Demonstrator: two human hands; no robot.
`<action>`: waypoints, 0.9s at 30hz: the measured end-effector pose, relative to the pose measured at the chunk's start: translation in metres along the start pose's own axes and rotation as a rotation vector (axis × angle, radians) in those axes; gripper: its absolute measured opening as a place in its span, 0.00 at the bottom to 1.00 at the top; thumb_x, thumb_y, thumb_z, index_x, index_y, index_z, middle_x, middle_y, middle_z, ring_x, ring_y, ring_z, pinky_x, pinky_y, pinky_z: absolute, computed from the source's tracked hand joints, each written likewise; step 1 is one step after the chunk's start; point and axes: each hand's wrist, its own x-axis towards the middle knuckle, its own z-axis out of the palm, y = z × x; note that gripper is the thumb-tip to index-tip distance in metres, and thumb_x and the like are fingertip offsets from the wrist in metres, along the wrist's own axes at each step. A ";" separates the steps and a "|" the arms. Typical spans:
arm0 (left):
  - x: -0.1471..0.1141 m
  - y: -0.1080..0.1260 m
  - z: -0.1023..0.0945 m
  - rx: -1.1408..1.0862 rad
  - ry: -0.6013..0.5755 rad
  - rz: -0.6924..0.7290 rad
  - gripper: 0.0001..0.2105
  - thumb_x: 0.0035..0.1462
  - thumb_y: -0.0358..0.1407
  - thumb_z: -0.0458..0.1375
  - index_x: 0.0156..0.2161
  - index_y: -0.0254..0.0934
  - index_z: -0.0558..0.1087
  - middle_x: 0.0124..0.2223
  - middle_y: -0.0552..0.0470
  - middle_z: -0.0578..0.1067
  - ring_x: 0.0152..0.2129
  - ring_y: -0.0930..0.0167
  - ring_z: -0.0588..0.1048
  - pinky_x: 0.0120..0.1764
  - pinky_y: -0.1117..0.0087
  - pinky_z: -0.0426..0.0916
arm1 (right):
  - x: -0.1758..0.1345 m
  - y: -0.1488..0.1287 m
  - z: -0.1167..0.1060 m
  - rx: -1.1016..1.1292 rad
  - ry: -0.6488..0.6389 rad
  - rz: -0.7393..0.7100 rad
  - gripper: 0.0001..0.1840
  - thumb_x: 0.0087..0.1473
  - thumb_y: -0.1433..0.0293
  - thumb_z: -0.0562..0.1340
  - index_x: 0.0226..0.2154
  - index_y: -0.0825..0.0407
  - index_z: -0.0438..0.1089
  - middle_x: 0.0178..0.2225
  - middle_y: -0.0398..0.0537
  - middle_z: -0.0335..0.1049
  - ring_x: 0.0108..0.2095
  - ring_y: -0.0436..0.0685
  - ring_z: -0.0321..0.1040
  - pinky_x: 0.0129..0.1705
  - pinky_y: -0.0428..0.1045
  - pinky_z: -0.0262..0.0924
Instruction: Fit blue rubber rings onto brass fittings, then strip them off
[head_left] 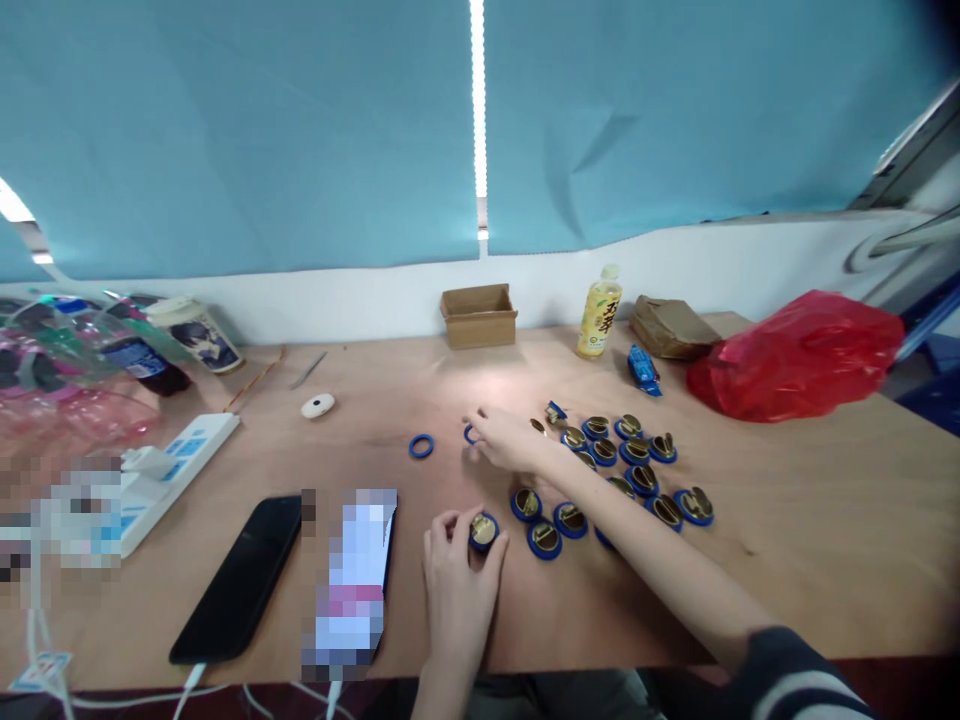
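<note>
In the head view, the left hand grasps a gold-faced disc by its blue rim, thumb to one side and fingers to the other, near the front of the wooden table; the right hand is farther back, fingertips bent around a blue ring that they partly cover, and I cannot tell whether they are pinching it or only touching it; a second ring lies flat to its left, apart from both hands; the likeliest trouble, I judge, comes from the right forearm, which crosses over the group of discs and hides some of them; if it were lowered or drawn back carelessly, the skin or the striped sleeve could catch the raised gold pieces and drag discs out of place; the ring is thin and low, so a loose pinch could let it skid or flip away; the held disc could slip too, since its round rim offers little to hold, and the table's front edge is near; the lit phone lies just beside the left wrist, so a sideways swing might knock it or tug its white cable.
</note>
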 end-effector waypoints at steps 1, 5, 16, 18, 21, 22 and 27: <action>0.000 0.000 0.000 0.003 -0.005 -0.005 0.14 0.52 0.39 0.63 0.44 0.39 0.78 0.42 0.44 0.71 0.40 0.58 0.71 0.44 0.54 0.68 | -0.004 0.005 -0.007 0.018 0.025 0.005 0.19 0.60 0.74 0.55 0.54 0.57 0.60 0.46 0.58 0.66 0.41 0.58 0.68 0.41 0.50 0.62; 0.000 0.000 -0.001 0.022 -0.029 -0.027 0.16 0.52 0.41 0.62 0.46 0.38 0.76 0.43 0.43 0.71 0.42 0.57 0.71 0.46 0.52 0.67 | -0.031 0.025 -0.035 0.255 0.275 0.011 0.18 0.61 0.72 0.55 0.54 0.54 0.61 0.46 0.54 0.63 0.36 0.53 0.66 0.42 0.48 0.62; 0.071 0.039 -0.018 -0.089 -0.140 0.163 0.11 0.60 0.41 0.55 0.43 0.39 0.73 0.45 0.45 0.76 0.45 0.60 0.73 0.49 0.58 0.67 | -0.092 0.029 -0.022 0.449 0.448 0.180 0.06 0.55 0.69 0.62 0.36 0.51 0.66 0.34 0.46 0.73 0.34 0.55 0.69 0.39 0.49 0.60; 0.090 0.054 -0.015 -0.129 -0.255 0.200 0.10 0.62 0.41 0.53 0.41 0.40 0.75 0.42 0.48 0.79 0.41 0.63 0.76 0.45 0.62 0.68 | -0.092 0.028 -0.018 0.447 0.423 0.184 0.04 0.54 0.70 0.62 0.34 0.51 0.67 0.32 0.45 0.73 0.33 0.54 0.69 0.36 0.47 0.59; 0.107 0.067 -0.003 -0.122 -0.378 0.207 0.10 0.61 0.40 0.53 0.39 0.41 0.76 0.37 0.50 0.80 0.35 0.65 0.78 0.40 0.67 0.69 | -0.093 0.029 -0.012 0.411 0.348 0.162 0.04 0.53 0.70 0.63 0.33 0.51 0.67 0.29 0.43 0.72 0.31 0.54 0.68 0.34 0.46 0.56; 0.110 0.068 0.003 -0.097 -0.400 0.198 0.10 0.61 0.40 0.54 0.38 0.41 0.76 0.36 0.50 0.81 0.34 0.65 0.78 0.39 0.67 0.69 | -0.094 0.030 -0.010 0.385 0.326 0.155 0.04 0.53 0.70 0.63 0.32 0.51 0.66 0.28 0.43 0.71 0.30 0.54 0.67 0.33 0.46 0.55; 0.108 0.057 0.026 0.007 -0.362 0.191 0.06 0.58 0.34 0.55 0.38 0.39 0.74 0.37 0.49 0.80 0.34 0.65 0.78 0.36 0.68 0.68 | -0.094 0.035 0.003 0.249 0.276 0.129 0.05 0.54 0.71 0.63 0.30 0.51 0.64 0.28 0.43 0.68 0.30 0.54 0.64 0.32 0.47 0.53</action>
